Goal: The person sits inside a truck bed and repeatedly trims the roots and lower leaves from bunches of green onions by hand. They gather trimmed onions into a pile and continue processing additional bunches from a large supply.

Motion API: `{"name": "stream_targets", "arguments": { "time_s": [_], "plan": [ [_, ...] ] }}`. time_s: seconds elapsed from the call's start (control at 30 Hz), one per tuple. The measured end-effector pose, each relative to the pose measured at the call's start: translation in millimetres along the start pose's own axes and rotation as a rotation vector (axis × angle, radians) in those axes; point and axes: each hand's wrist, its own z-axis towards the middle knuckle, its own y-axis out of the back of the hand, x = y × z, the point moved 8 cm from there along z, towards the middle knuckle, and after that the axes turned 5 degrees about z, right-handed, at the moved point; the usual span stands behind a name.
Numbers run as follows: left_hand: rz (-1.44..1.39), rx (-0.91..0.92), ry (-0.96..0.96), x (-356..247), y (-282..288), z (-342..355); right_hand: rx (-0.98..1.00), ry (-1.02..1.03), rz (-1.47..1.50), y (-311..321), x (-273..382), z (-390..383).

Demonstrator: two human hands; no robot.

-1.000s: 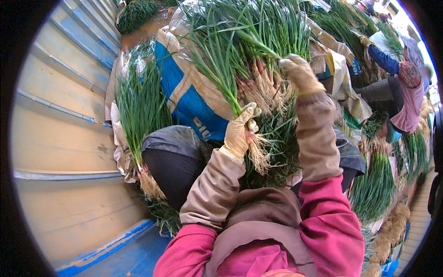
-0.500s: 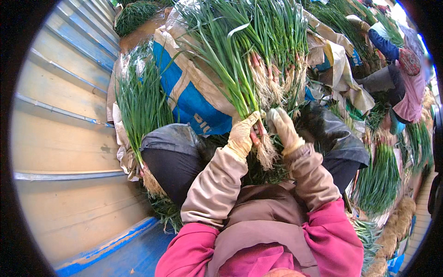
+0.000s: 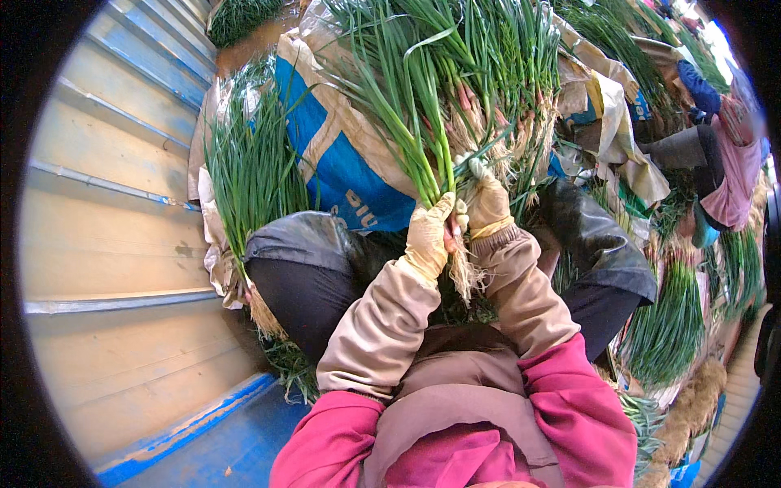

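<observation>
green onion bunch (image 3: 423, 154) held up just above my lap, roots hanging down | left hand (image 3: 429, 236) gloved, closed around the stalks near the roots | right hand (image 3: 486, 203) gloved, fingers curled on the same bunch, touching the left | blue-tan sack (image 3: 342, 154) right behind, more onions piled (image 3: 252, 163) beside it
</observation>
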Motion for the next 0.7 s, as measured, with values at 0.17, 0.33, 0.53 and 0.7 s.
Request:
{"name": "stream_targets", "arguments": {
  "time_s": [0.17, 0.33, 0.53, 0.7],
  "plan": [
    [0.279, -0.145, -0.053, 1, 1, -1, -0.053, -0.125, -0.213, -1, 0, 40],
    [0.266, -0.238, -0.109, -1, 5, 6, -0.294, -0.184, -0.345, -5, -3, 52],
    [0.228, -0.189, 0.042, 4, 4, 0, -0.285, -0.241, -0.391, -13, -11, 49],
    [0.044, -0.047, 0.167, 19, -17, -23, 0.107, -0.005, -0.054, 2, 58, 123]
  ]
}}
